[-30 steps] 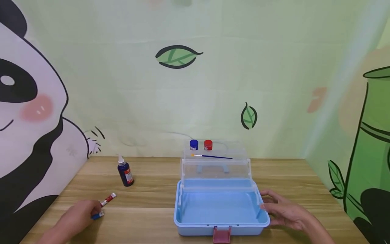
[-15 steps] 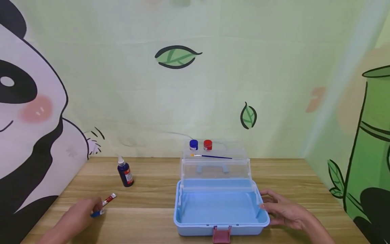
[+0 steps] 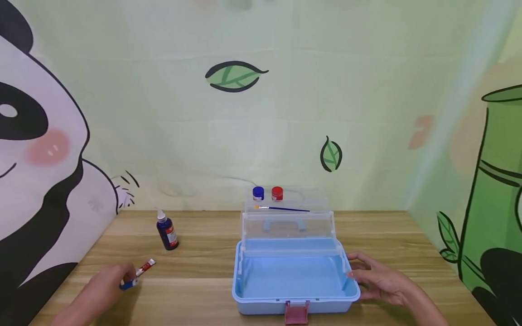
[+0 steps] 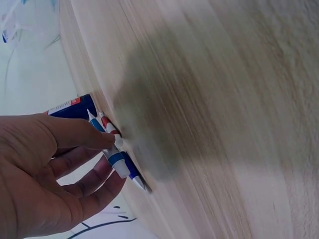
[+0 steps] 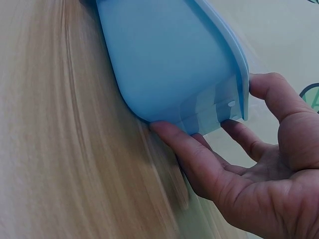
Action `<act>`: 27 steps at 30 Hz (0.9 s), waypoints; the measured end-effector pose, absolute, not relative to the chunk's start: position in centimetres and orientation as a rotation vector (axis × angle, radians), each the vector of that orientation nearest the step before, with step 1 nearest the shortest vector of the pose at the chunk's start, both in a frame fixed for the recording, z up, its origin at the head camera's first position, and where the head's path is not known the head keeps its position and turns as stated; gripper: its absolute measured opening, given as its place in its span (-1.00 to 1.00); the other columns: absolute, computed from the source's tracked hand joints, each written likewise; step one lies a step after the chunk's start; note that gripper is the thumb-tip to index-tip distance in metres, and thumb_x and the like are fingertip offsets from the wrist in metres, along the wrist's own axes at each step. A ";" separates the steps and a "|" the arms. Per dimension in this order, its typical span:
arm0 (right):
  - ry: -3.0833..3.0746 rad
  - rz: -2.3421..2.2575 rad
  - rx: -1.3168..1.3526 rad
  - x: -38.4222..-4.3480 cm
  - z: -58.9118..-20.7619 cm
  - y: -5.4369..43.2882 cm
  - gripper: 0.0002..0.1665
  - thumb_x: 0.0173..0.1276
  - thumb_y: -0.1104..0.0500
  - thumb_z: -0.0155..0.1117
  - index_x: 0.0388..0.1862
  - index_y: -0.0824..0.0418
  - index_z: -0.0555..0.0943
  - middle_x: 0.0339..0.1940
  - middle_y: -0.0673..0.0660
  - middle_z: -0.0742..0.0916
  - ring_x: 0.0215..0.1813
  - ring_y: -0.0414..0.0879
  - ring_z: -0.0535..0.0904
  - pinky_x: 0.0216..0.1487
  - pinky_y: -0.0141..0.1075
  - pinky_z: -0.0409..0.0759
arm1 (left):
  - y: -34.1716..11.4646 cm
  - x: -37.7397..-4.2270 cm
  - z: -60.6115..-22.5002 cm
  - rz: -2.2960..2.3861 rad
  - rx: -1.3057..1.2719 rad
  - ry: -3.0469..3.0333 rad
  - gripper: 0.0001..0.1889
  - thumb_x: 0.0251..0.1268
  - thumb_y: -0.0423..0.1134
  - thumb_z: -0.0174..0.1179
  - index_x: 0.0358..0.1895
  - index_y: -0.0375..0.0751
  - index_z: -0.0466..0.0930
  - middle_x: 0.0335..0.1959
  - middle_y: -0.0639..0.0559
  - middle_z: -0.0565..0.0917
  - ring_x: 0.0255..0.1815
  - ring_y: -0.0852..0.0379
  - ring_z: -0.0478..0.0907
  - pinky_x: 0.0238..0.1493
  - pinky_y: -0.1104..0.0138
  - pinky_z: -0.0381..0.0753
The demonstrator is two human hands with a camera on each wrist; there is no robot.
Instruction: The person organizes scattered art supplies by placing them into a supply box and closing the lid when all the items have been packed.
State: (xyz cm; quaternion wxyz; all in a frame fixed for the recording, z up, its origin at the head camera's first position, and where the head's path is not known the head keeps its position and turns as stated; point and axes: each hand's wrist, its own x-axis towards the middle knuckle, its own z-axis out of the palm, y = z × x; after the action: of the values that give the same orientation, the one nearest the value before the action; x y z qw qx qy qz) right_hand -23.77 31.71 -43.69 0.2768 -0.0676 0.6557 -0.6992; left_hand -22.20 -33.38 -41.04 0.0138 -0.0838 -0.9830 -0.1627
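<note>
My left hand [image 3: 103,287] pinches a small white-and-blue paint tube [image 4: 117,160] between thumb and fingers, just over the table. Close against it lie a dark blue tube [image 4: 130,167] and a red-and-white paint tube [image 3: 145,267]; the hand partly hides this group in the head view. My right hand [image 3: 381,279] holds the right end of a light blue plastic storage box [image 3: 293,307], thumb at the rim and bent fingers against the side wall. The clear lid [image 3: 289,231] stands open at the back, and a pink clasp [image 3: 296,312] hangs at the front.
Behind the tubes a dark blue bottle [image 3: 167,233] with a white nozzle stands upright. A blue-lidded jar [image 3: 258,194], a red-lidded jar [image 3: 277,194] and a paintbrush [image 3: 285,208] are seen at the lid. A printed cloth backdrop [image 3: 163,113] rises behind the wooden table [image 3: 195,267].
The fingers of my left hand have shifted slightly among the tubes, and the blue tube end beside them has moved a little up and left. My right hand and the box stay put.
</note>
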 end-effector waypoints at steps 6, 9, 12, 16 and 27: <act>1.762 -1.882 -0.193 -23.8 -43.8 31.8 -0.41 0.58 0.26 0.30 0.47 0.19 0.31 0.50 0.44 0.39 0.23 0.11 0.64 0.17 0.13 0.73 | -33.3 -22.4 -40.9 -0.504 -0.277 -3.049 -0.66 0.01 -0.71 0.31 -0.29 -0.17 0.64 -0.37 0.05 0.68 -0.39 0.06 0.45 -0.35 0.15 0.48; 1.758 -1.884 -0.195 -23.8 -43.8 31.8 -0.40 0.58 0.26 0.29 0.48 0.20 0.30 0.50 0.44 0.39 0.22 0.11 0.64 0.17 0.14 0.73 | -33.0 -22.5 -40.7 -0.514 -0.265 -3.066 -0.65 0.00 -0.73 0.28 -0.27 -0.20 0.65 -0.35 0.02 0.70 -0.37 0.04 0.49 -0.33 0.12 0.53; 1.754 -1.883 -0.199 -23.8 -43.8 31.7 -0.39 0.58 0.26 0.29 0.49 0.21 0.29 0.50 0.43 0.39 0.22 0.11 0.64 0.16 0.14 0.73 | -32.6 -22.6 -40.4 -0.511 -0.238 -3.097 -0.66 0.05 -0.73 0.30 -0.24 -0.23 0.66 -0.33 -0.01 0.71 -0.34 0.03 0.51 -0.27 0.07 0.62; 1.754 -1.878 -0.199 -23.7 -43.7 31.7 -0.38 0.59 0.26 0.29 0.49 0.22 0.27 0.49 0.42 0.40 0.22 0.11 0.64 0.16 0.13 0.73 | -32.0 -23.0 -40.1 -0.471 -0.256 -3.101 -0.68 0.04 -0.72 0.35 -0.21 -0.27 0.68 -0.31 -0.02 0.72 -0.32 0.02 0.54 -0.21 0.01 0.68; 1.743 -1.875 -0.225 -23.9 -43.9 31.9 -0.43 0.61 0.27 0.25 0.48 0.20 0.28 0.48 0.41 0.41 0.22 0.11 0.64 0.16 0.12 0.73 | -30.1 -23.7 -38.8 -0.368 -0.373 -3.039 -0.72 0.05 -0.67 0.35 -0.21 -0.28 0.70 -0.28 -0.07 0.76 -0.29 0.02 0.65 -0.20 -0.03 0.73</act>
State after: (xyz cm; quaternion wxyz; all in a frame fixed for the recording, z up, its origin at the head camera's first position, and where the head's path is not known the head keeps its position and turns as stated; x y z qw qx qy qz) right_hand -23.92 31.86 -43.87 0.2817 -0.0842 0.6507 -0.7001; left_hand -23.70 -30.08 -38.85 0.0288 -0.1208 -0.9851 -0.1194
